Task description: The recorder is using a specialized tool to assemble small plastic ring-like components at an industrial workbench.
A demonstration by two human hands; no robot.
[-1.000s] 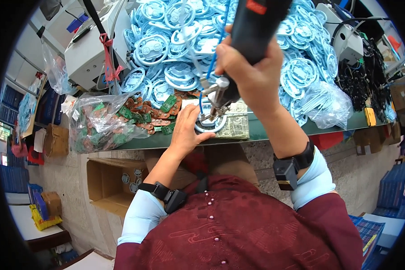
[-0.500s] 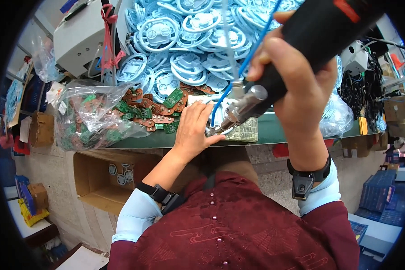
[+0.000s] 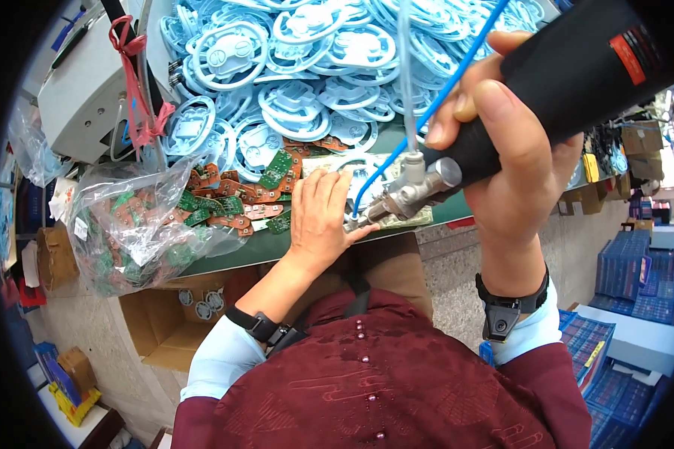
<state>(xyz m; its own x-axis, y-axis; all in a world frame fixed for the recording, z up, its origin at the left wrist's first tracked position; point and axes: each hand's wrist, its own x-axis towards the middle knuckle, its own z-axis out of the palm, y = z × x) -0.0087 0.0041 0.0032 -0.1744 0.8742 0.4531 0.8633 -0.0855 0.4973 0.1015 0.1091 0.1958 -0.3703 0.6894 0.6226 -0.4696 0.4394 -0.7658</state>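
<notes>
My right hand (image 3: 513, 146) grips a black power screwdriver (image 3: 577, 71) with a metal front end, held tilted so its tip points down and left. A blue hose and a clear hose (image 3: 405, 82) run up from the front end. The tip meets a light blue toy steering wheel part (image 3: 362, 173) close to my left thumb; the exact contact point is too small to make out. My left hand (image 3: 318, 217) lies over the part's left side, fingers close together and thumb stretched toward the tip, holding it on a beige pad (image 3: 408, 218).
Light blue steering wheel parts (image 3: 299, 105) are heaped at the back of the green table (image 3: 266, 251). Left of my hand lie green and brown circuit boards (image 3: 240, 191) and a clear bag (image 3: 131, 232) of more boards. A grey machine (image 3: 90, 90) stands far left; below is a cardboard box (image 3: 153, 318).
The whole view has shifted, with the table contents appearing further left. Both hands keep their hold, and the screwdriver tip remains beside my left thumb.
</notes>
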